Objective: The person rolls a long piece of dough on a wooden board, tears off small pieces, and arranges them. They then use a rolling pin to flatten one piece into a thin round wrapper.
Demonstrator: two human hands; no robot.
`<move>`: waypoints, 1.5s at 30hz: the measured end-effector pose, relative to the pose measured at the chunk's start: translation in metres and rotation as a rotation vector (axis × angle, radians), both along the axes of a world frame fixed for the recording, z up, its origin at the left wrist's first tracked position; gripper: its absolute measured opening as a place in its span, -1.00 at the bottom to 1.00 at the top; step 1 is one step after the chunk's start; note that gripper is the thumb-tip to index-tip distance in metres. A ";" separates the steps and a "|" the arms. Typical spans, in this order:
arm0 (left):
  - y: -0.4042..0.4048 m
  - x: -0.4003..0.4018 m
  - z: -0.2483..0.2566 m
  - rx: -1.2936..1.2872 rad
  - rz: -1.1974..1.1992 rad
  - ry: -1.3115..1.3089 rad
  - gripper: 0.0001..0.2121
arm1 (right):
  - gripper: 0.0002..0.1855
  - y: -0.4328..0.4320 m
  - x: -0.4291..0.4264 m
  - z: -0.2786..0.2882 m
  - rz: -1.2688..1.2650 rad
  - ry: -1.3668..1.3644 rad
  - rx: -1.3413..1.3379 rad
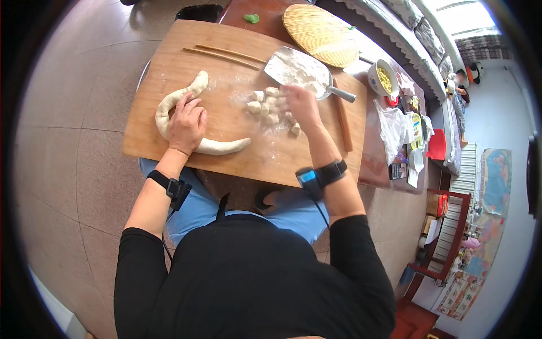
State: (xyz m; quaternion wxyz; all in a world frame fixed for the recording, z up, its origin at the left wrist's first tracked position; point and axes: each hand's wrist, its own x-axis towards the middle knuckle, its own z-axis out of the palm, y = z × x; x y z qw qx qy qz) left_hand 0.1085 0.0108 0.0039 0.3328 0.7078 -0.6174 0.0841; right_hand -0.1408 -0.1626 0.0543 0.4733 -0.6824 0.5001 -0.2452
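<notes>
A long curved rope of dough lies on the left of the wooden board. My left hand rests on its bend; whether the fingers grip it cannot be told. Blurred, my right hand is over the right edge of several small cut dough pieces, beside the metal scoop of flour. What its fingers hold, if anything, is hidden. Flour dusts the board around the pieces. A wooden rolling pin lies to the right of the scoop, and two wooden chopsticks lie near the far edge.
Beyond the board, a round woven tray lies on the reddish table. A bowl of yellow food, plastic bags and a small white bowl are at the right. Farther off, a person is near the sofa.
</notes>
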 end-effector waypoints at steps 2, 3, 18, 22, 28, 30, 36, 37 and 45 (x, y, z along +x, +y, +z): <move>0.000 0.000 -0.003 0.009 -0.001 0.008 -0.90 | -0.76 -0.007 0.002 0.003 -0.068 -0.003 -0.043; 0.000 0.001 -0.004 0.010 -0.003 0.012 -0.90 | -0.75 -0.005 -0.005 0.000 -0.041 0.173 -0.212; -0.001 0.000 -0.005 -0.048 0.011 0.016 -0.92 | -0.51 0.082 0.013 -0.077 -0.144 0.239 -0.678; 0.002 0.000 -0.003 -0.017 0.010 0.034 -0.91 | -0.48 0.079 0.023 -0.057 -0.020 0.166 -0.744; 0.002 -0.001 -0.002 -0.034 0.008 0.046 -0.90 | -0.28 0.080 -0.015 -0.072 -0.297 0.433 -0.521; 0.003 -0.001 -0.003 -0.044 0.010 0.047 -0.91 | -0.27 0.077 -0.004 -0.079 -0.097 0.259 -0.601; 0.002 0.002 -0.009 -0.100 0.022 0.027 -0.93 | -0.43 0.073 0.058 -0.060 -0.006 0.300 -0.730; 0.003 0.001 -0.009 -0.101 0.022 0.031 -0.93 | -0.44 0.077 0.068 -0.049 0.142 0.301 -0.763; 0.000 -0.002 -0.008 -0.127 0.021 0.049 -0.89 | -0.55 0.072 0.089 -0.056 0.650 0.426 -0.897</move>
